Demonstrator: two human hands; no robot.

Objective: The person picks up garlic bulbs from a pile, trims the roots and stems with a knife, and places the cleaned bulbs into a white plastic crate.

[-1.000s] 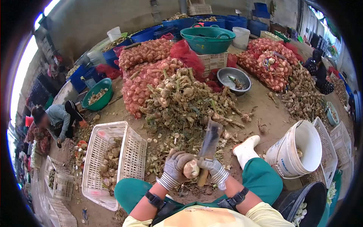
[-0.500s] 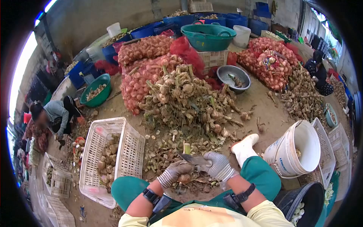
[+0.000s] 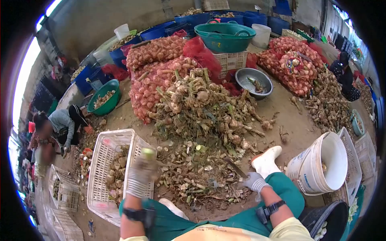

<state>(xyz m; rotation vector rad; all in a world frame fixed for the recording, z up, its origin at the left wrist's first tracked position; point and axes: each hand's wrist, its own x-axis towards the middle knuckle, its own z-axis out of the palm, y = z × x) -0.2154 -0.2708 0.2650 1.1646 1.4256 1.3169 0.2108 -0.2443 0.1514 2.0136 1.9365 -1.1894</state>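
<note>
By the crate [image 3: 91,176], blurred left fingers [image 3: 145,168] close round a green-tipped stalk [image 3: 148,154]; right fingers [image 3: 252,180] wrap a knife [image 3: 236,168].

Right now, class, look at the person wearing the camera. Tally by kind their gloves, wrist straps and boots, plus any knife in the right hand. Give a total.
Striped gloves: 2
Black wrist straps: 2
White boots: 2
Knife, in the right hand: 1
Total: 7
</note>
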